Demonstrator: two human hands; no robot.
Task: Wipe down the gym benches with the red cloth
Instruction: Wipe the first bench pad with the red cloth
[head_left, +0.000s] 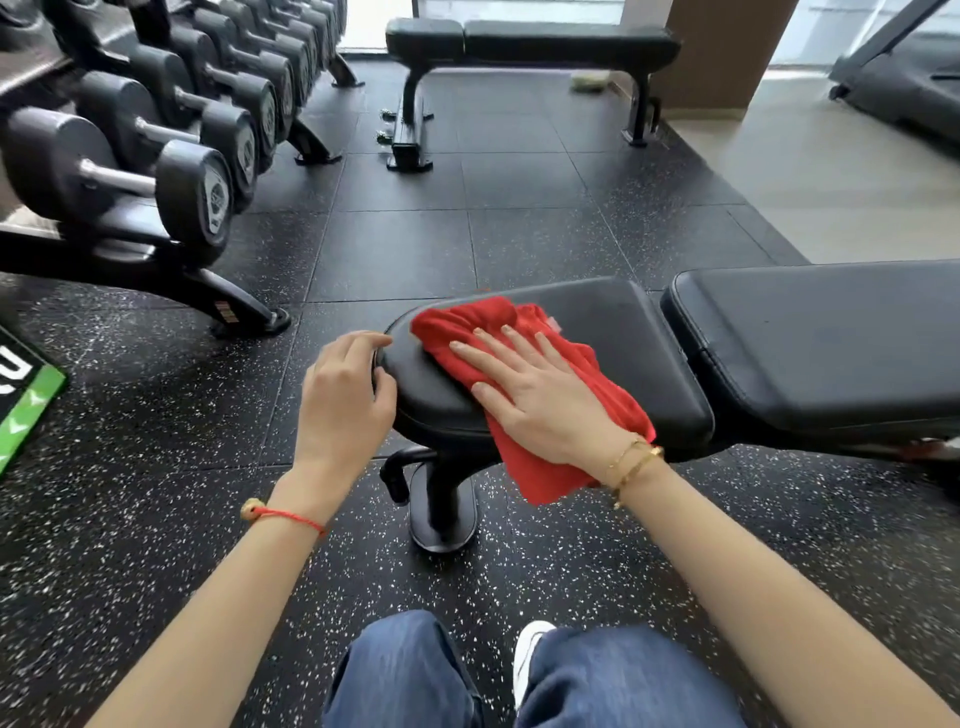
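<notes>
We extend both bare forearms forward. Our right hand (540, 395) lies flat, fingers spread straight; our left hand (345, 400) curls its fingers at the desk's end edge.

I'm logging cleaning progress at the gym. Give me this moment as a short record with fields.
place: gym floor beside a dumbbell rack
right hand: flat, fingers straight, pressing the red cloth
red cloth: on the seat pad of the near bench, one end hanging over the edge
left hand: fingers curled at the seat pad's rounded end
backrest pad: no cloth on it
far bench: nobody at it
</notes>
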